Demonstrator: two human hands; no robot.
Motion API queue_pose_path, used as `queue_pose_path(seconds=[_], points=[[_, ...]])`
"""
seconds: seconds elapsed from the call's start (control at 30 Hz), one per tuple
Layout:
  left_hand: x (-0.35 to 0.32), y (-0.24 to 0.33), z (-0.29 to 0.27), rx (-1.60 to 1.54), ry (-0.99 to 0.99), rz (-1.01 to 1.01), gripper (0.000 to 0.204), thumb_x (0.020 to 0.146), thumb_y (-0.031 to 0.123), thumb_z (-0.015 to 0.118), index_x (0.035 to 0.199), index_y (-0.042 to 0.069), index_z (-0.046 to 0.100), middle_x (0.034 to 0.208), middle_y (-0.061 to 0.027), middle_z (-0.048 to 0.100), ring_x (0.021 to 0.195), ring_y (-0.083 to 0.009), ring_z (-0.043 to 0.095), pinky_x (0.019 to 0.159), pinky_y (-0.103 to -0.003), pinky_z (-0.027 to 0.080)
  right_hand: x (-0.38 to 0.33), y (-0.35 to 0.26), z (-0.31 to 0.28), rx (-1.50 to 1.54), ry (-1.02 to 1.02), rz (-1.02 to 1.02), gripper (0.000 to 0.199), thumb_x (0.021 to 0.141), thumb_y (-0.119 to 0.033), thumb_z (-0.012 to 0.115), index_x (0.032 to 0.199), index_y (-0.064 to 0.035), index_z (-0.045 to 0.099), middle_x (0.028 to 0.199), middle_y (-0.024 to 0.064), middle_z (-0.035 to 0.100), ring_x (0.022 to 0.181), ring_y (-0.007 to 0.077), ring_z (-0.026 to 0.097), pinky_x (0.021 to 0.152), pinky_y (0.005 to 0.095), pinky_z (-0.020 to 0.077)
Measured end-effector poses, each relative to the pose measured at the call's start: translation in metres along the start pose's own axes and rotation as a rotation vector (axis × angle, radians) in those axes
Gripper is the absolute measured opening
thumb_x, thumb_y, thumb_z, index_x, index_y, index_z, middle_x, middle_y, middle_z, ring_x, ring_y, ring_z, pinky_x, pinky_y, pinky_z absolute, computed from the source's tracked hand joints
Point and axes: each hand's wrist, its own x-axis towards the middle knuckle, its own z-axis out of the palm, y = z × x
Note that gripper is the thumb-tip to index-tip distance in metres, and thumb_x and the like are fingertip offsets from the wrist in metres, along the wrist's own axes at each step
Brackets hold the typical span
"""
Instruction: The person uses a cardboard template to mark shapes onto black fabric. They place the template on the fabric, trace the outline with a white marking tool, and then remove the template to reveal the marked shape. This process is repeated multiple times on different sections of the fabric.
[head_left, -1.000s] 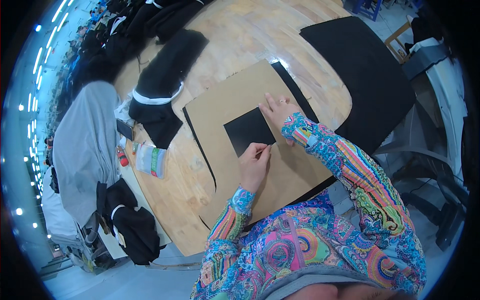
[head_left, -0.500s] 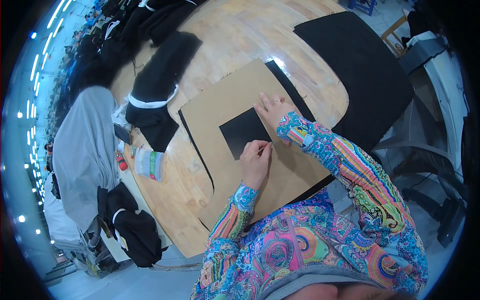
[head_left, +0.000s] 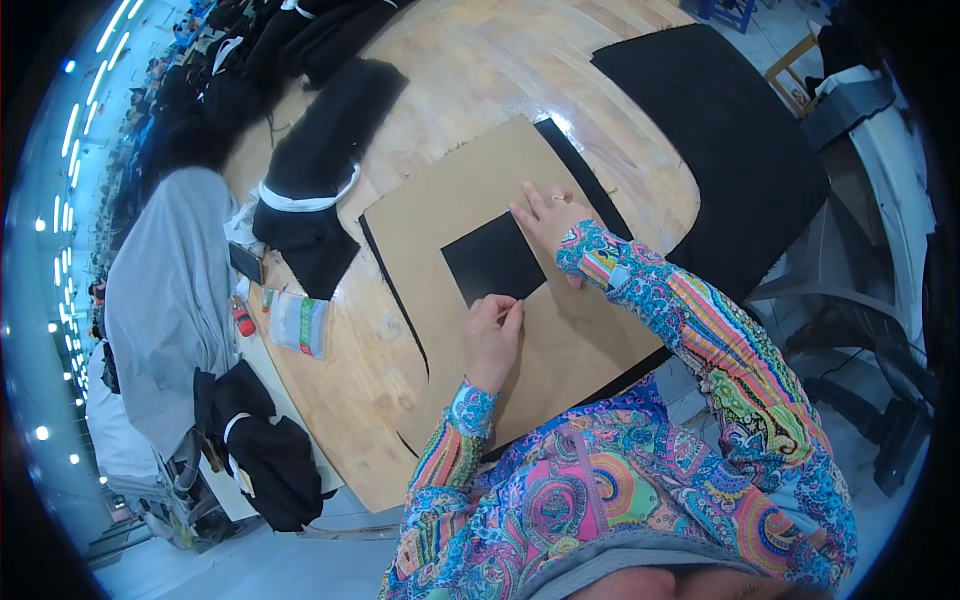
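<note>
A tan cardboard template (head_left: 580,370) with a square cut-out lies tilted on black fabric (head_left: 495,258), which shows through the cut-out and along the template's edges. My left hand (head_left: 490,342) is at the near edge of the cut-out, thumb and fingertips pinched together. Whatever is in that pinch is too small to make out. On the right side of the cut-out my right hand (head_left: 556,222) rests with fingers spread, pressing on the cardboard.
Black fabric panels (head_left: 720,140) hang over the table's right side. At the left lie black pieces tied with white strips (head_left: 310,200), a phone (head_left: 245,262), a small red object (head_left: 243,318) and a clear plastic packet (head_left: 297,325). Grey cloth (head_left: 165,310) drapes beyond the wooden table (head_left: 350,430).
My left hand has slid left along the near edge of the cut-out, from its right corner toward the middle. My right hand stays in place on the cardboard.
</note>
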Motion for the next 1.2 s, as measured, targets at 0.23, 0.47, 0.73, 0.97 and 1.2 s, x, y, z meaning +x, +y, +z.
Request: queue_pose_path(seconds=[0.23, 0.47, 0.73, 0.97, 1.2], points=[[-0.006, -0.002, -0.009, -0.011, 0.027, 0.004, 0.014, 0.083, 0.013, 0.067, 0.083, 0.0, 0.063, 0.076, -0.0076, 0.063, 0.072, -0.0144, 0.063, 0.063, -0.026, 0.048, -0.021, -0.001, -0.027, 0.059, -0.075, -0.008, 0.111, 0.061, -0.014, 0.081, 0.148, -0.0189, 0.013, 0.152, 0.0181, 0.009, 0.121, 0.041, 0.039, 0.085, 0.0396, 0.0524], [-0.004, 0.006, -0.011, -0.114, 0.01, -0.09, 0.014, 0.083, 0.015, 0.067, 0.085, 0.001, 0.063, 0.079, -0.0102, 0.062, 0.071, -0.0186, 0.063, 0.064, -0.029, 0.05, -0.01, -0.001, -0.012, 0.108, -0.03, 0.013, 0.108, 0.063, -0.015, 0.081, 0.148, -0.0205, 0.014, 0.152, 0.017, 0.007, 0.122, 0.0407, 0.037, 0.079, 0.044, 0.055], [-0.001, 0.004, -0.004, -0.045, -0.004, -0.05, 0.016, 0.083, 0.015, 0.067, 0.086, 0.0, 0.064, 0.075, -0.007, 0.067, 0.071, -0.0124, 0.064, 0.064, -0.026, 0.049, -0.01, 0.001, -0.014, 0.079, -0.054, 0.015, 0.131, 0.043, -0.018, 0.091, 0.148, -0.0219, 0.013, 0.152, 0.0157, 0.007, 0.121, 0.0392, 0.038, 0.077, 0.0431, 0.0564], [-0.003, 0.001, -0.007, -0.145, 0.024, -0.09, 0.015, 0.083, 0.014, 0.067, 0.086, 0.0, 0.064, 0.075, -0.007, 0.066, 0.07, -0.0122, 0.063, 0.063, -0.025, 0.049, -0.009, -0.001, -0.011, 0.086, -0.031, 0.022, 0.121, 0.051, -0.014, 0.087, 0.147, -0.022, 0.016, 0.152, 0.0161, 0.008, 0.121, 0.04, 0.039, 0.078, 0.0433, 0.0561], [-0.002, -0.006, -0.002, -0.05, 0.017, -0.022, 0.014, 0.083, 0.013, 0.066, 0.085, 0.0, 0.063, 0.075, -0.0068, 0.065, 0.07, -0.0122, 0.062, 0.063, -0.026, 0.048, -0.009, -0.002, -0.013, 0.112, -0.033, 0.032, 0.12, 0.051, -0.014, 0.087, 0.147, -0.0241, 0.016, 0.152, 0.0153, 0.007, 0.124, 0.04, 0.036, 0.081, 0.0455, 0.0552]])
